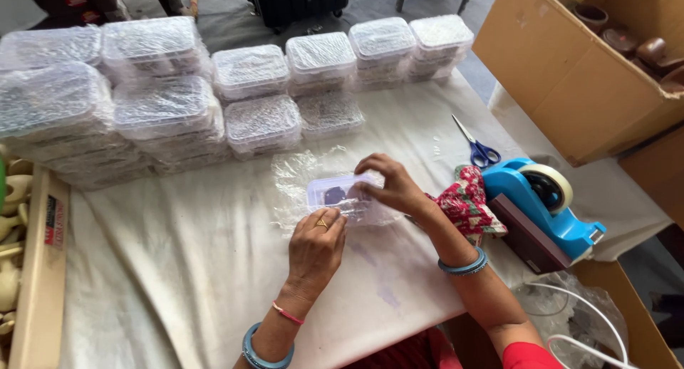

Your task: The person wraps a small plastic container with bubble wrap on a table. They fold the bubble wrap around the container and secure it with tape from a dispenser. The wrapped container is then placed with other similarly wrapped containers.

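Observation:
A small clear plastic box (333, 192) with something dark inside lies on a sheet of bubble wrap (299, 173) on the white cloth-covered table (178, 269). My left hand (315, 246) presses the wrap against the box's near edge. Spread across the right end of the box, the fingers of my right hand (390, 186) hold the wrap folded over it. Both wrists carry blue bangles.
Several bubble-wrapped boxes (164, 91) are stacked in rows at the back. Blue-handled scissors (476, 147), a blue tape dispenser (545, 201) and a red patterned cloth (470, 201) lie to the right. An open cardboard box (570, 77) stands far right. A wooden tray (35, 269) sits left.

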